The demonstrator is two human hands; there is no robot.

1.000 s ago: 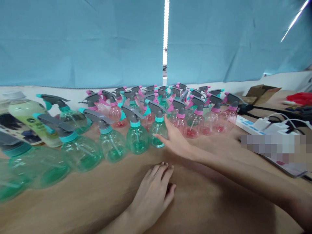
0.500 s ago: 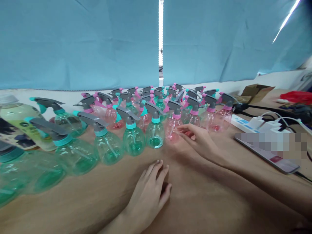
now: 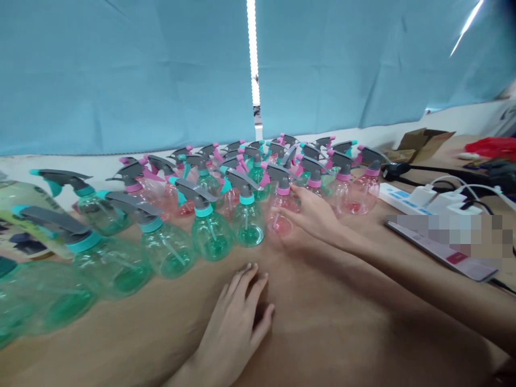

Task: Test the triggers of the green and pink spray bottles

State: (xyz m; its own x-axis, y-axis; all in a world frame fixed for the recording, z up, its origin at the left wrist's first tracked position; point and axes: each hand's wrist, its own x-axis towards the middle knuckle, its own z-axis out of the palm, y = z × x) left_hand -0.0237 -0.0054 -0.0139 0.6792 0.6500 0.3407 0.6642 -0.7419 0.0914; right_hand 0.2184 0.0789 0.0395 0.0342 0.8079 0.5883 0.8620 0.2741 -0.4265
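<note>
Pink spray bottle point(image 3: 279, 219) stands at the near edge of the crowd of bottles on the brown table point(image 3: 342, 333), just right of a green spray bottle point(image 3: 248, 226). Nearer you and slightly left, your left hand point(image 3: 236, 322) lies flat on the table, palm down, holding nothing. Your right hand point(image 3: 316, 216) reaches in from the right, loosely open, fingertips touching the pink bottle's right side without closing around it; a white power strip point(image 3: 407, 197) lies farther right.
</note>
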